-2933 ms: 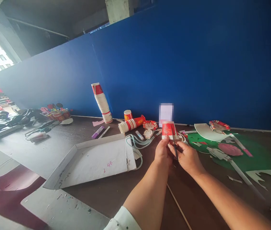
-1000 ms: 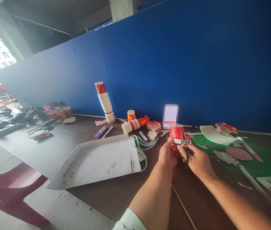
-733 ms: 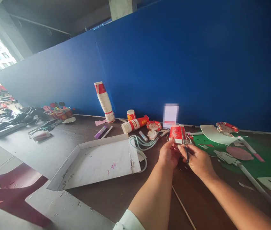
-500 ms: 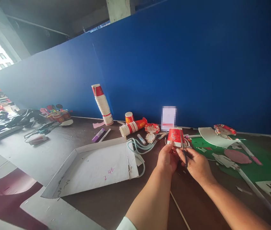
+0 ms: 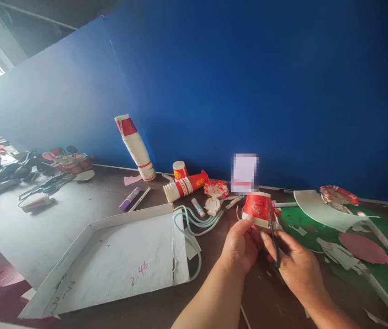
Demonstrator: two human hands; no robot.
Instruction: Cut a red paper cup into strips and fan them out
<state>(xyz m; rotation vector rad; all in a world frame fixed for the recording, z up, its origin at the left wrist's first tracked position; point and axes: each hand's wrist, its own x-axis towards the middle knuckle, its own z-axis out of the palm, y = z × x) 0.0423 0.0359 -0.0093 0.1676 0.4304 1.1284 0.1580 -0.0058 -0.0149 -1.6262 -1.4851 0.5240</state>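
Note:
Pinched in my left hand [image 5: 240,244] is a red paper cup [image 5: 256,206] with a pale design, held upside down with its narrow end upward. My right hand [image 5: 293,260] grips a pair of dark scissors [image 5: 274,242], whose blades point up along the cup's right side. From this angle I cannot tell whether the blades are cutting into the wall. Just left of the cup lies a paper cut-out figure [image 5: 214,196] with red hair, beside a glue stick [image 5: 198,208].
A shallow white cardboard box lid [image 5: 111,256] lies left, next to pale cables [image 5: 194,221]. A leaning tall stack of paper cups [image 5: 135,148] and a fallen stack [image 5: 183,185] stand by the blue partition [image 5: 248,91]. Paper scraps cover a green sheet [image 5: 286,212] at right.
My view has tilted down and shifted, so the box lid and cup stacks sit further left. Both hands keep hold of the cup and scissors, with the scissors still at the cup's right side.

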